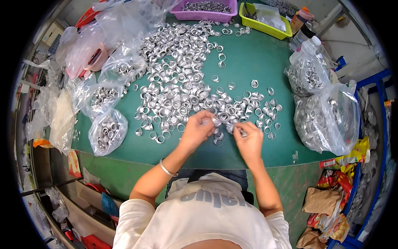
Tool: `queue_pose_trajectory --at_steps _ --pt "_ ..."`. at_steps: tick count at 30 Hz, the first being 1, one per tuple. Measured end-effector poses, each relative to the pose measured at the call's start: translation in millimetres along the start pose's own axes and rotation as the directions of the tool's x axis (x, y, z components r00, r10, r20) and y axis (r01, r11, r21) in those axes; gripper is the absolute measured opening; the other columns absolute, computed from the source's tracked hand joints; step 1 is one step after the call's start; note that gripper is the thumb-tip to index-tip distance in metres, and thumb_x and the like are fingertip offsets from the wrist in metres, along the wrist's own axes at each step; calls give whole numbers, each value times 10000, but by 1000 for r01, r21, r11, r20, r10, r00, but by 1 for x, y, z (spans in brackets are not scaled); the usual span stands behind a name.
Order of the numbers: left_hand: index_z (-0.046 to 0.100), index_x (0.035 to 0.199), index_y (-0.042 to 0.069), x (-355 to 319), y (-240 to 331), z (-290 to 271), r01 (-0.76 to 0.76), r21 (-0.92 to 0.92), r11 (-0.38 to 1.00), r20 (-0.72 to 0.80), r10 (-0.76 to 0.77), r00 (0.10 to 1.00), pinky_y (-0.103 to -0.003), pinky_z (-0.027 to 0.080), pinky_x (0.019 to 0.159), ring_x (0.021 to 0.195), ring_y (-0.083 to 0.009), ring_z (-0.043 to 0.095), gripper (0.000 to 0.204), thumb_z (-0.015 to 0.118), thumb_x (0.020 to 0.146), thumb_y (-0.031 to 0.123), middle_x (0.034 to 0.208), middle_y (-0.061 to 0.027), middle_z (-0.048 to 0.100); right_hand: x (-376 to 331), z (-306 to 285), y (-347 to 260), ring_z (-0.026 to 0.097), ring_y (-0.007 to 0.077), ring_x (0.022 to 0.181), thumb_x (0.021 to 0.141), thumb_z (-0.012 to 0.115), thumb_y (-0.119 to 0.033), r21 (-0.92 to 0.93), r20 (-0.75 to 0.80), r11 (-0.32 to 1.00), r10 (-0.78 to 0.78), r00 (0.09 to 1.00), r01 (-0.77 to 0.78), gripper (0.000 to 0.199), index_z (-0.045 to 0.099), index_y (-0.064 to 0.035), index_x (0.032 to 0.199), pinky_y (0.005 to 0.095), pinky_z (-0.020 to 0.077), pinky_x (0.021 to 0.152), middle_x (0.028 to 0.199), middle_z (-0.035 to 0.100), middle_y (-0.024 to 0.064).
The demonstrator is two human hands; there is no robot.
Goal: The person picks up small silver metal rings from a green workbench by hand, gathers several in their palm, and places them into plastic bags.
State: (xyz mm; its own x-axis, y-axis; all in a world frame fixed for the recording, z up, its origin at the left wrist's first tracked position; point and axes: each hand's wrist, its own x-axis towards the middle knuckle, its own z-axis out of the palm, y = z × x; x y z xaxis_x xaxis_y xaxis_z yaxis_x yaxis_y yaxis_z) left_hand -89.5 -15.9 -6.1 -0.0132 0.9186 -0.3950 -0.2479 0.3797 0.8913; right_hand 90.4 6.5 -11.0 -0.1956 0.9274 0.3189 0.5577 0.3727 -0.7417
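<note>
Many silver-coloured rings (pixel 178 74) lie in a broad heap across the green table (pixel 257 54), spreading toward me. At the heap's near edge my left hand (pixel 197 129) is closed, with a ring (pixel 216 122) pinched at its fingertips. Beside it on the right, my right hand (pixel 250 142) is also closed, thumb and fingers pinched at a ring (pixel 230 128). Its curled fingers partly hide what is in them. A few loose rings (pixel 218 137) lie between the two hands. A smaller scatter of rings (pixel 268 114) lies to the right, beyond my right hand.
Clear plastic bags of rings stand at left (pixel 108 133) and right (pixel 321 120). A purple basket (pixel 203 15) and a yellow-green basket (pixel 269 29) sit at the far edge. Bottles (pixel 302 20) stand far right. A blue rack (pixel 383 108) and packages (pixel 321 200) are beyond the table's right.
</note>
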Motion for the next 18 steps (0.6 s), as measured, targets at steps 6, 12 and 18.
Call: queue_pose_trajectory --at_steps 6,12,18 --pt "546 1045 3 -14 -5 -14 317 -515 796 424 -85 902 -157 288 375 594 -106 482 217 456 852 40 833 -119 580 -5 -18 16 523 188 557 784 535 -22 771 615 33 219 757 -636 263 586 -13 1043 216 347 387 784 585 106" --pt "578 1048 -10 -18 -6 -11 209 -509 835 279 -69 958 -185 341 395 672 -130 540 227 487 874 103 859 -97 586 -10 -21 21 535 204 680 818 547 -115 798 591 -241 138 795 -551 334 500 -44 1141 228 337 355 899 539 130" --pt "676 870 6 -23 -10 9 -214 273 938 -59 238 969 -232 397 502 666 -138 560 128 588 838 93 730 -62 604 3 3 -9 594 235 645 744 671 -112 -107 -7 991 -82 997 80 115 640 -45 832 325 445 437 739 558 92"
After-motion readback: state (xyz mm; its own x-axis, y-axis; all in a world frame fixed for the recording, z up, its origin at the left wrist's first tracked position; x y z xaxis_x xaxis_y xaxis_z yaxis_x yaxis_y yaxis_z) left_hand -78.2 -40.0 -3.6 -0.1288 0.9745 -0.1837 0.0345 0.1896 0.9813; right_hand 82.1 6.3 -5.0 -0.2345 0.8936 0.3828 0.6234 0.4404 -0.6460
